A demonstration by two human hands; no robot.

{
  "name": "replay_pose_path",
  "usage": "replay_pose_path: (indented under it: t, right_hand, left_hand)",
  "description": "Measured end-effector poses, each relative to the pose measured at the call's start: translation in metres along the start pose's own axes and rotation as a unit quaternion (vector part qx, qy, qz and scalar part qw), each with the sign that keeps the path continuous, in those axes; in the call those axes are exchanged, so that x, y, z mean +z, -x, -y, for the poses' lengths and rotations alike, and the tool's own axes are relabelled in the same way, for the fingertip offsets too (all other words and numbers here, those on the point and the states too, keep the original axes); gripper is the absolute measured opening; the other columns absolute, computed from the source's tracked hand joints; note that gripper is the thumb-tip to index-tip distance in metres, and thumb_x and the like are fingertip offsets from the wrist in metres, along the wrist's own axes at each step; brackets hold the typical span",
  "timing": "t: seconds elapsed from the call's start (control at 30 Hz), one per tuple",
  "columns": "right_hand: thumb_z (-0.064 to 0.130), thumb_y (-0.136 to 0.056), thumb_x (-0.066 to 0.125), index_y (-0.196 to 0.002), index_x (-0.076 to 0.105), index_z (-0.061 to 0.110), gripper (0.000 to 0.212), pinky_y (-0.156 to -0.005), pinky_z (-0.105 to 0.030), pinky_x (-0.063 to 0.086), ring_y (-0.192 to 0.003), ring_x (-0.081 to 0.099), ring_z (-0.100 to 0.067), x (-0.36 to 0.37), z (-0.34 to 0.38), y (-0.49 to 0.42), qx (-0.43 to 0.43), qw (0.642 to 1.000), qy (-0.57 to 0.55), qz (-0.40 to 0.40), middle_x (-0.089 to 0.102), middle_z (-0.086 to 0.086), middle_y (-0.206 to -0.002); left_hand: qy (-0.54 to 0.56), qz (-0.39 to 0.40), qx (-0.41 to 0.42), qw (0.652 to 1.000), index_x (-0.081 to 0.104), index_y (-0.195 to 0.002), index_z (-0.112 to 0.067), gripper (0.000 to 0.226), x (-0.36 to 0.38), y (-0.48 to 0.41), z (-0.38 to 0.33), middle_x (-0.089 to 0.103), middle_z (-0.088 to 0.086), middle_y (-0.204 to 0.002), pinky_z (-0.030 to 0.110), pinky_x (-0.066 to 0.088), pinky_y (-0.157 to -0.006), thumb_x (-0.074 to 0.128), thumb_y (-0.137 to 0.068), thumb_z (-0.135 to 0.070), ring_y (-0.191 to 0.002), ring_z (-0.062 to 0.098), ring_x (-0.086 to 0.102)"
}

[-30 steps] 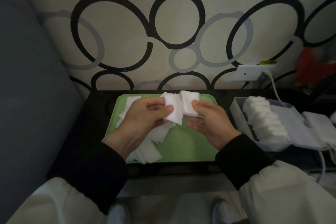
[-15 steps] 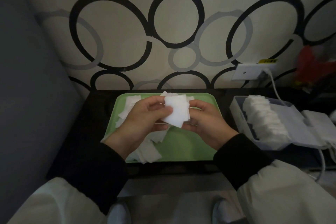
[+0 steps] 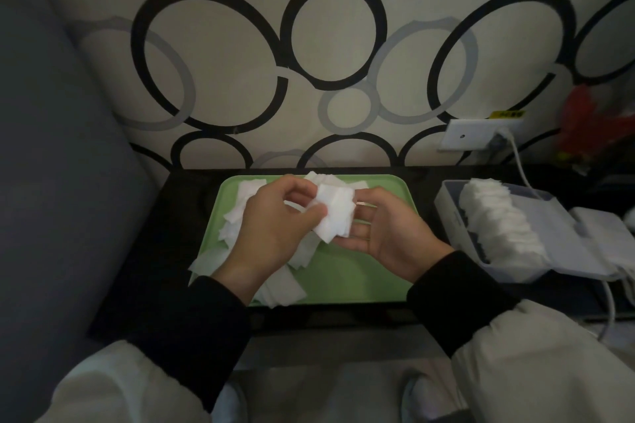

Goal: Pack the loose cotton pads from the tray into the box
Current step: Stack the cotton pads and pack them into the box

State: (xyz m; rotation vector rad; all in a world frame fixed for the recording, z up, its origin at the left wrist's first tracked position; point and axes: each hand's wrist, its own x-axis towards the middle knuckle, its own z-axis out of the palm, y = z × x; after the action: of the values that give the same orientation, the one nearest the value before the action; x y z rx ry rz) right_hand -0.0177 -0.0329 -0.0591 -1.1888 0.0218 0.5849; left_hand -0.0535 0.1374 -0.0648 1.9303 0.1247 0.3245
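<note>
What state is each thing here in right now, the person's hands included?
Left grip: pinching the stack.
Stack: held above the tray, edges uneven.
Right grip: fingers nearly straight, touching the stack.
Tray: loose pads heaped on its left side.
Box: open, a row of pads inside.
Plug: in the wall socket.

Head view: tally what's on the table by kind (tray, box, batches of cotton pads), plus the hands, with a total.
Green tray: 1
White box: 1
Cotton pad batches: 3 (held bunch, loose heap on tray, row in box)
Hands: 2 (left hand, right hand)
Total: 7
Single pads overlap too much to count.
</note>
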Motion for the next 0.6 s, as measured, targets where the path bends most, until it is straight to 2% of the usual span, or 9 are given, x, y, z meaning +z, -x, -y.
replay_pose_path:
  t: [0.07,0.13,0.2,0.33,0.47,0.6]
  right_hand:
    - [0.024,-0.098,0.052,-0.125,0.059,0.006,0.033,-0.079,-0.042,0.060,-0.096,0.070,-0.036,0.000,0.000,0.000,0.001,1.000,0.005,0.003,0.069,-0.019,-0.116]
    - [0.021,-0.097,0.057,-0.124,0.060,0.003,0.033,-0.083,-0.044,0.060,-0.098,0.071,-0.037,0.000,-0.001,-0.001,-0.012,0.999,0.028,-0.010,0.070,-0.020,-0.116]
    - [0.015,-0.096,0.059,-0.121,0.059,-0.002,0.030,-0.087,-0.046,0.058,-0.101,0.070,-0.039,0.000,-0.002,-0.002,-0.016,0.999,0.028,-0.027,0.069,-0.022,-0.116]
    - [0.015,-0.097,0.058,-0.112,0.062,0.003,0.020,-0.083,-0.044,0.060,-0.098,0.071,-0.036,-0.001,-0.002,-0.003,-0.014,0.999,0.005,-0.035,0.070,-0.022,-0.114]
    - [0.017,-0.098,0.057,-0.114,0.063,0.006,0.021,-0.077,-0.040,0.060,-0.097,0.072,-0.032,-0.006,-0.003,-0.006,-0.025,0.996,0.002,-0.082,0.072,-0.016,-0.112]
    - [0.017,-0.096,0.060,-0.113,0.066,0.008,0.021,-0.071,-0.036,0.059,-0.096,0.071,-0.028,-0.011,-0.004,-0.007,-0.025,0.991,0.042,-0.121,0.071,-0.013,-0.114]
  left_hand:
    - [-0.018,-0.006,0.012,1.000,0.067,-0.087,-0.031,0.023,-0.001,0.001,0.000,0.069,-0.009,-0.082,0.031,0.054,-0.068,0.082,-0.078,-0.016,-0.062,0.005,0.061]
    - [-0.033,-0.015,0.018,0.999,0.069,-0.089,-0.029,0.022,0.000,0.002,-0.001,0.068,-0.010,-0.081,0.025,0.052,-0.068,0.083,-0.077,-0.017,-0.060,-0.001,0.058]
    - [-0.037,-0.026,0.017,0.999,0.070,-0.090,-0.024,0.022,0.000,0.002,-0.001,0.068,-0.009,-0.079,0.025,0.051,-0.067,0.085,-0.075,-0.017,-0.061,0.001,0.059]
    - [-0.011,-0.028,-0.013,0.999,0.070,-0.087,-0.023,0.021,-0.001,-0.001,0.000,0.068,-0.005,-0.075,0.031,0.054,-0.066,0.085,-0.074,-0.016,-0.064,0.010,0.061]
    - [0.093,0.016,-0.054,0.994,0.073,-0.093,-0.017,0.013,-0.003,0.001,-0.005,0.067,-0.002,-0.079,0.019,0.052,-0.057,0.077,-0.083,-0.009,-0.067,0.005,0.063]
    - [0.232,0.066,-0.133,0.961,0.073,-0.099,-0.012,0.015,-0.002,0.002,-0.009,0.071,-0.001,-0.082,0.022,0.051,-0.058,0.074,-0.084,-0.013,-0.070,0.010,0.064]
